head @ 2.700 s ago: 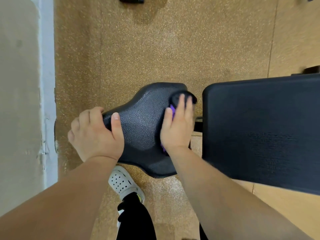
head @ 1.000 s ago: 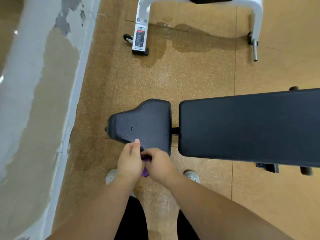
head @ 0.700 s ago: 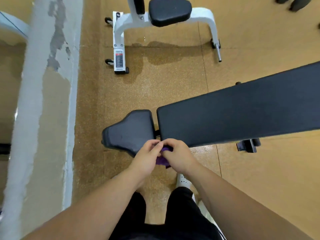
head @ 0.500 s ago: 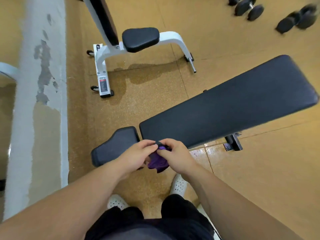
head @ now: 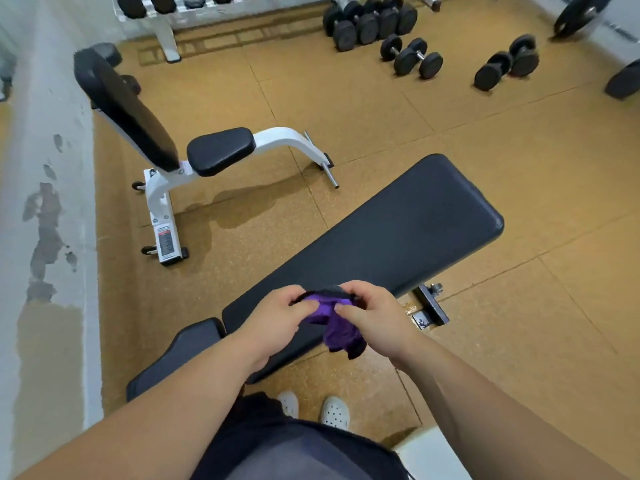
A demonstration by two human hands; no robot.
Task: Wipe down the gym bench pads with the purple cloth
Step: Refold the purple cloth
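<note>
**A:** What are the hands doing?

**B:** They are close together. The left hand (head: 277, 317) and the right hand (head: 374, 317) each have their fingers curled on the purple cloth (head: 332, 323). It is bunched between them, with a tail hanging below the right hand.

**A:** Is the cloth on a pad?

**B:** No. It is held up over the near edge of the long back pad (head: 398, 230), and the seat pad (head: 180, 351) lies just to the left of it. Nothing is being wiped right now; I'd say the cloth is being refolded.

**A:** How much is done?

**B:** I cannot tell. Neither pad shows streaks or wet patches. The back pad looks the likely next job.

**A:** And further out?

**B:** A white-framed bench (head: 221, 150) stands beyond, and dumbbells (head: 412, 57) lie on the floor far off.
</note>
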